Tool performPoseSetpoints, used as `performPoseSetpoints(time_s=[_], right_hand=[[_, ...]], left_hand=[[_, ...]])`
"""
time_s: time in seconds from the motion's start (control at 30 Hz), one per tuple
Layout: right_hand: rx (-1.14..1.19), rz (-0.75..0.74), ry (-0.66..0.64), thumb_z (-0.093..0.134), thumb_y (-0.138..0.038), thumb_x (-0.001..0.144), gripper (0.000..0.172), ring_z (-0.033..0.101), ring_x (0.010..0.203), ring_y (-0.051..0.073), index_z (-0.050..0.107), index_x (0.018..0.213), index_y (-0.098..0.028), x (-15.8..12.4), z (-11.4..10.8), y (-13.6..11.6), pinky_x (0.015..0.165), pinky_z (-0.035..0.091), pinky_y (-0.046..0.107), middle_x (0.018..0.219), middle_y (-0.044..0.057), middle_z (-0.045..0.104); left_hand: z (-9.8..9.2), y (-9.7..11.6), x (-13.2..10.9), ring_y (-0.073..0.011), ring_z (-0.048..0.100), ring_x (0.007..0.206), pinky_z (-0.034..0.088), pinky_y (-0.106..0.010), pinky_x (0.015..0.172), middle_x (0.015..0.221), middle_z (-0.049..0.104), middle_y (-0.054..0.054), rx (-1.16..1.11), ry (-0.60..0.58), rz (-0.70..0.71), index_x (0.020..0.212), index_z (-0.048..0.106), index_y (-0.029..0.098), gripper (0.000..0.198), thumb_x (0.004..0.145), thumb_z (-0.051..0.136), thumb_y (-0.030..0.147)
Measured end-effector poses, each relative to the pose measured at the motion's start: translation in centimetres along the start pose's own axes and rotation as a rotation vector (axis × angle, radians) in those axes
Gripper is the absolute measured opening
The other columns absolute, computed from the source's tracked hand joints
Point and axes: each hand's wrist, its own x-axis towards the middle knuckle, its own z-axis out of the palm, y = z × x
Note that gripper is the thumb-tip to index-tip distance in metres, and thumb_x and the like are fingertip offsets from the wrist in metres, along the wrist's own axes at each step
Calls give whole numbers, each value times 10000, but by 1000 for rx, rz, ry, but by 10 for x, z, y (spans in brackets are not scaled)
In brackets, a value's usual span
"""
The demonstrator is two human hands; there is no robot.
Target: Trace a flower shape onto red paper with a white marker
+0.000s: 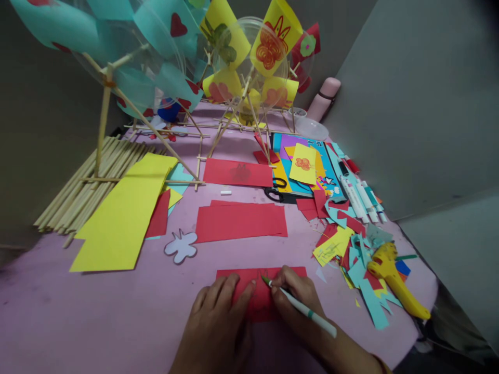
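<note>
A strip of red paper (288,275) lies flat at the table's near side, with faint drawn lines on it. My left hand (222,317) rests on its left part, fingers stretched out and pressing it down. In my right hand (296,298) is a white marker (317,323) with a green tip, held in a pinch, the tip at the paper near the lines. Up and to the left lies a pale butterfly cutout (181,246) with a dark outline. More red strips (241,222) lie stacked just beyond, and another red strip (237,172) bears a dark butterfly drawing.
Yellow paper sheets (120,218) and wooden sticks (78,192) lie left. Wooden-stick frames with paper wheels (249,57) stand behind. At right are paper scraps (362,265), a yellow glue gun (397,280), markers (354,200), black scissors (275,193) and a pink bottle (323,99).
</note>
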Motion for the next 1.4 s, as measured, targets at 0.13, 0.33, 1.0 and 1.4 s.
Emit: performPoseSetpoints(time_s=[0.13,0.33,1.0,1.4], right_hand=[[-18,-30,9,392,-179,738,94,329,375,86,399,657,-225,-1,0,2,373,259,198,473,-87,358],[-8,-30,-21,400,-171,736,94,335,378,89,400,660,-227,-2,-2,5,378,262,201,475,-87,363],[28,52,65,423,-186,748,81,345,384,90,432,675,-221,-4,-1,4,390,277,197,474,-92,367],[-19,-14,33,413,-177,747,99,328,382,83,419,659,-222,-3,-2,5,395,266,191,472,-96,346]], left_hand=[[0,0,1,-261,491,1016,398,-383,830,1156,572,-72,13,12,4,1220,520,264,467,755,510,220],[-1,0,2,-261,483,1026,386,-385,840,1160,563,-72,26,19,13,1221,517,260,479,745,505,210],[1,-2,-1,-276,484,1042,396,-402,849,1195,548,-82,24,-32,11,1265,486,265,506,763,519,207],[1,-1,-2,-270,490,1045,409,-400,848,1199,551,-76,-6,-39,-3,1261,488,279,463,799,520,266]])
